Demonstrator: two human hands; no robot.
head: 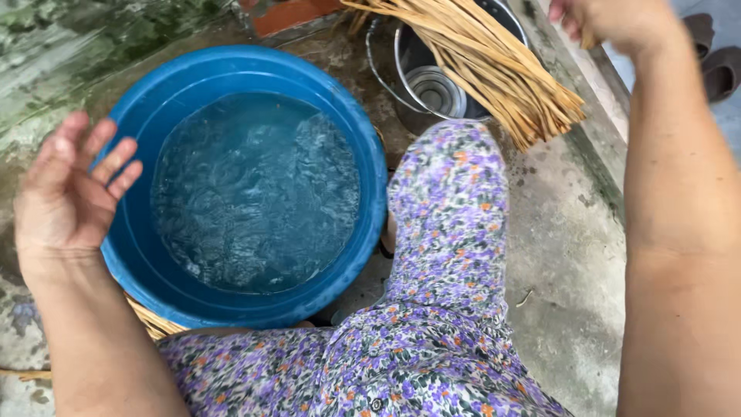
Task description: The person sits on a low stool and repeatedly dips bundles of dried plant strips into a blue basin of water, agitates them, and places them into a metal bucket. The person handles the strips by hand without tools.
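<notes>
A round blue basin (363,147) holding rippling water stands on the ground in front of me. My left hand (69,189) is open, palm up, at the basin's left rim with nothing in it. My right hand (614,23) is at the top right, fingers closed around a thin tan strip; how far the strip runs is hidden. A bundle of tan straw-like strips (494,66) lies across a metal bucket (432,85) behind the basin. My knee in purple flowered cloth (448,208) sits between basin and bucket.
The ground is wet, stained concrete (563,255). A woven straw edge (150,320) shows under the basin's near side. A low concrete ledge (598,93) runs at the right, with dark sandals (714,54) beyond it. A red brick-like piece (289,14) lies at the top.
</notes>
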